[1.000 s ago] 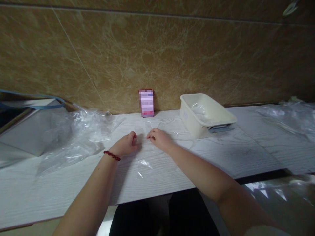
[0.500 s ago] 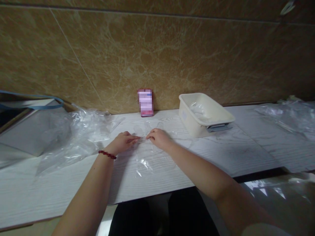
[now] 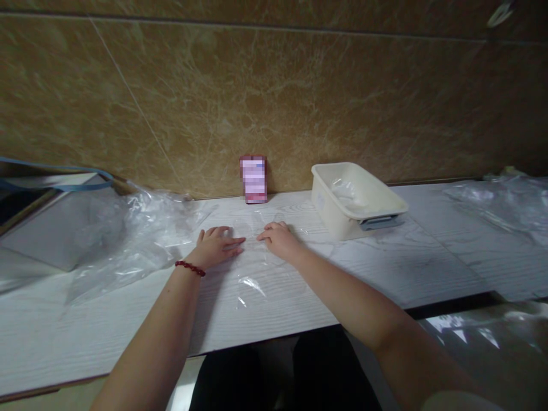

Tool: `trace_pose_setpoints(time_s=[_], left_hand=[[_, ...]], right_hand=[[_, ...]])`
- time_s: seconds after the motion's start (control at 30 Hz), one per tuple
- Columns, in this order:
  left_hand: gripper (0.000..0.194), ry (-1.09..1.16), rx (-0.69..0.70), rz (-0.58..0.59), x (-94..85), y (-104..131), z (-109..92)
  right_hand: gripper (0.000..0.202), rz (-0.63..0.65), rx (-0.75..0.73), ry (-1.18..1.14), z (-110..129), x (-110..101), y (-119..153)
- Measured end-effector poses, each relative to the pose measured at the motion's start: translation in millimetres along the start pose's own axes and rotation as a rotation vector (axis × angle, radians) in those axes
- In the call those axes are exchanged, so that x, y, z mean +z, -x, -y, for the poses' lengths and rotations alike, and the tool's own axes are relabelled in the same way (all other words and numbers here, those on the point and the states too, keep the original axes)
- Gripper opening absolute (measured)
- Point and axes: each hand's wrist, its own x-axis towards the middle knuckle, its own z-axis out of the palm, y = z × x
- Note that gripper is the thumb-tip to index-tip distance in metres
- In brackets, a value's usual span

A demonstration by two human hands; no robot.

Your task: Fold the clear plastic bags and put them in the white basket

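A thin clear plastic bag (image 3: 252, 285) lies flat on the white wood-grain table, its outline hard to make out. Over its left side rests my left hand (image 3: 216, 246), open, with its fingers spread and pointing right. A dark red bead bracelet (image 3: 190, 268) circles that wrist. From the right, my right hand (image 3: 278, 240) touches the bag's upper part, its fingers slightly bent and apart. A small gap separates the fingertips of the two hands. Whether the right thumb has any film under it is hidden.
A phone (image 3: 255, 180) leans upright against the brown tiled wall. Right of it stands a cream plastic bin (image 3: 338, 217) with clear plastic inside. Crumpled clear bags (image 3: 145, 228) lie beside a white box (image 3: 64, 234) at left. More clear plastic (image 3: 505, 200) lies far right.
My left hand has opened from a pinch, its fingers now spread on the film. The right fingers have loosened and parted slightly. The bag stays in place.
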Motion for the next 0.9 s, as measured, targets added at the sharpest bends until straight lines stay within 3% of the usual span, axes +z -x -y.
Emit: trace_pose_setpoints(time_s=[0.17,0.3,0.53,0.73,0.9], left_hand=[[0.05,0.009,-0.024,0.077,-0.9,0.8,-0.5],[0.05,0.033,-0.002,0.055,1.2,0.6,1.6],[0.051,0.064,0.016,0.051,5.4,-1.2,6.1],[0.057,0.065,-0.005,0.095,9.3,-3.5,11.6],[0.059,0.08,0.042,0.053,13.3,-4.2,19.4]], right_hand=[[0.026,-0.043,0.089,0.038,-0.3,-6.9,1.8],[0.026,-0.093,0.026,0.028,5.5,-8.1,4.3],[0.022,0.027,0.107,0.058,7.5,-4.5,7.0],[0.02,0.003,0.142,0.061,-0.1,-2.7,6.3],[0.02,-0.042,0.178,0.054,-8.5,-7.9,4.0]])
